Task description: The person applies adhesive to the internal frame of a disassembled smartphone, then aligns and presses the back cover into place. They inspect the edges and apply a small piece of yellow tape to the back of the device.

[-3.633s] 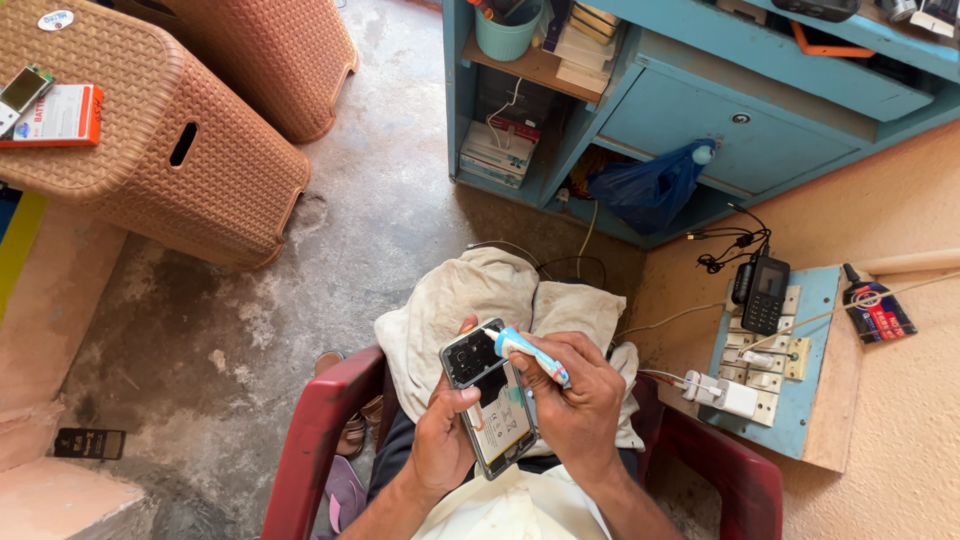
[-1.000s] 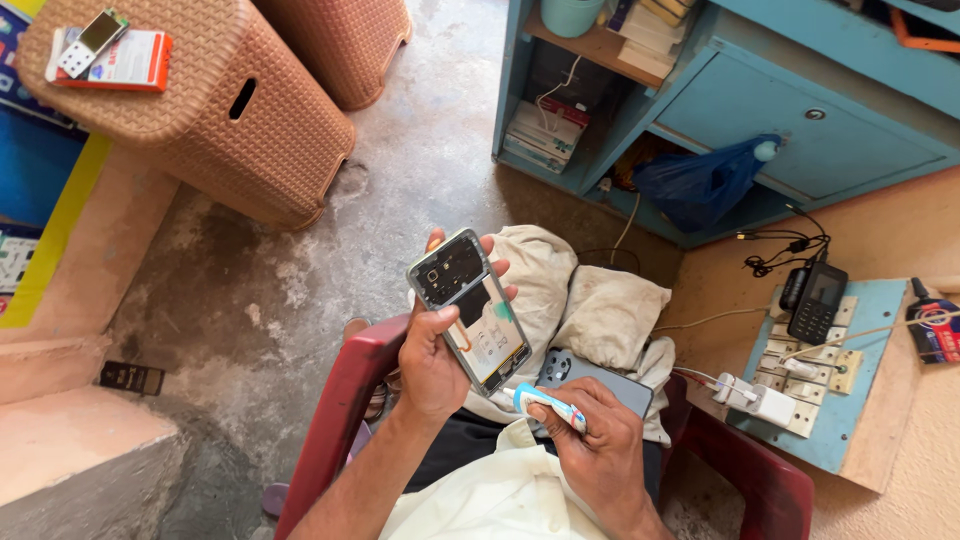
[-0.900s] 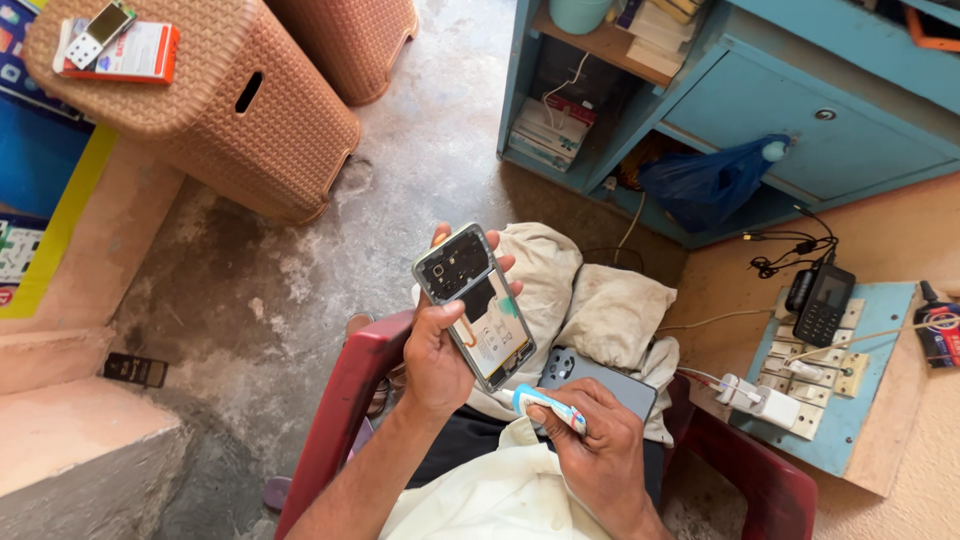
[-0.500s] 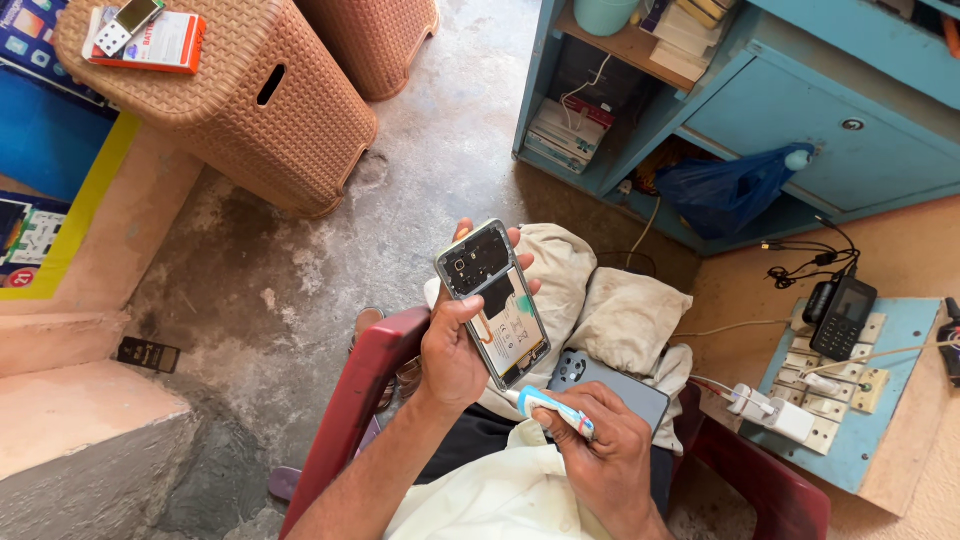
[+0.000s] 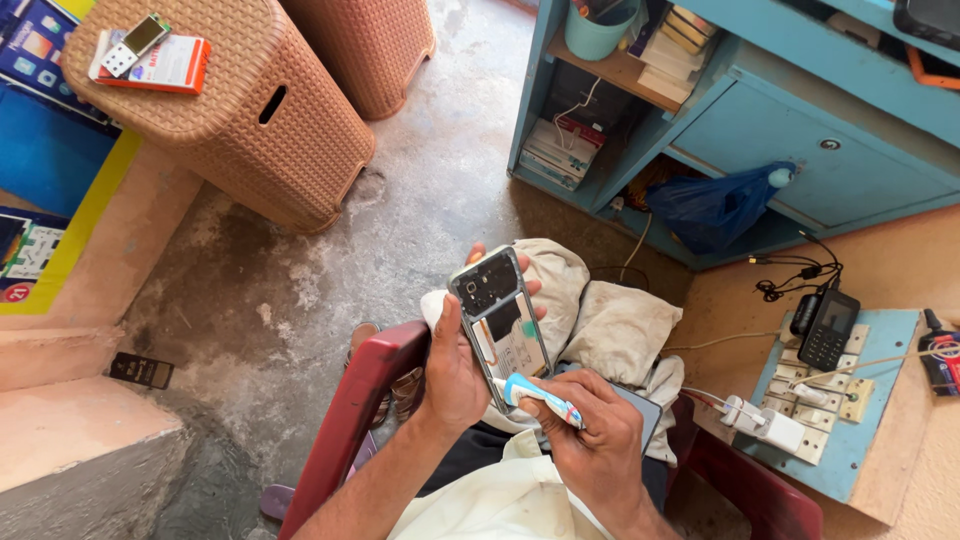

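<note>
Both hands are busy: my left hand clasps the opened phone, light yet fragile, by its edges, while my right hand pinches a toothbrush.

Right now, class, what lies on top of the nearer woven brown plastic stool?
On the woven brown plastic stool lies a flat red-and-white booklet, with a small opened phone resting across it. Whatever lies beneath the booklet is covered, and the stool's inside is dark through its handle slot.
</note>
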